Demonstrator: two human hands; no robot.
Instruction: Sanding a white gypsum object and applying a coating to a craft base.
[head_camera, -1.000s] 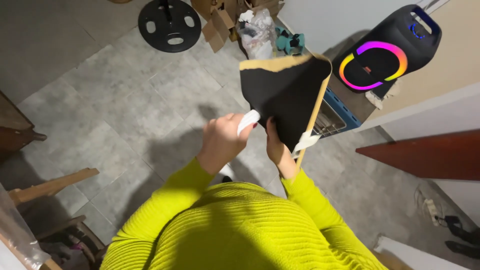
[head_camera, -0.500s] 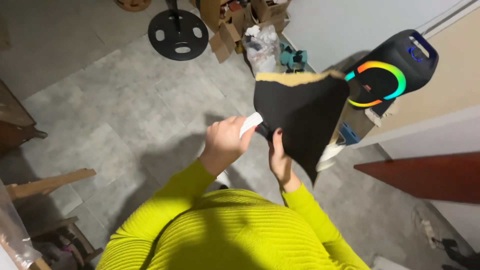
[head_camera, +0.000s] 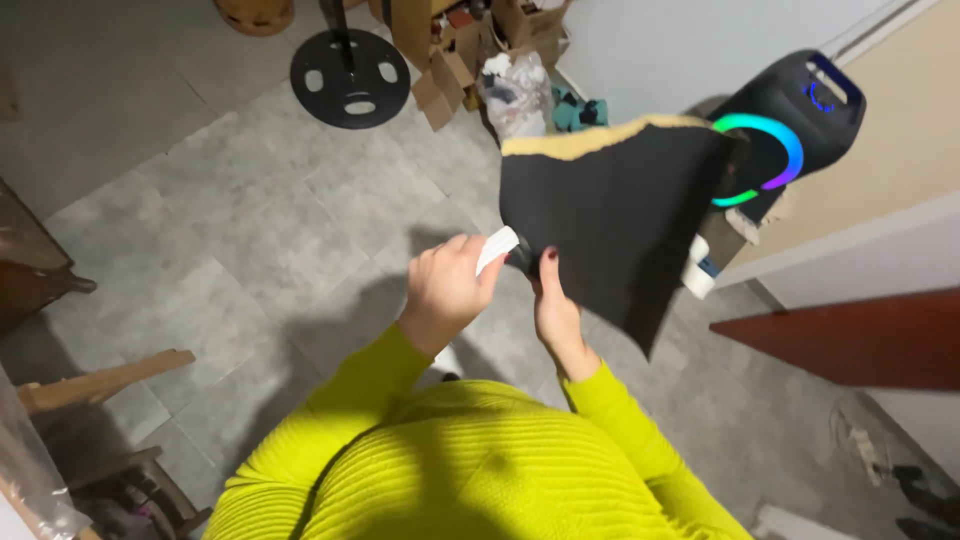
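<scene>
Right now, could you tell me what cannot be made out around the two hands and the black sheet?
Head view only:
- Left hand: its palm and most of the white piece sit inside the grip.
- Right hand: fingertips hidden behind the black sheet.
- Sheet's far face: turned away.
- Speaker: lower part covered by the sheet.

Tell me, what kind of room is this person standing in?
Probably a storage room or garage. The grey tiled floor holds a black weight plate, open cardboard boxes stuffed with odds and ends, and a black speaker with a glowing ring.
</scene>
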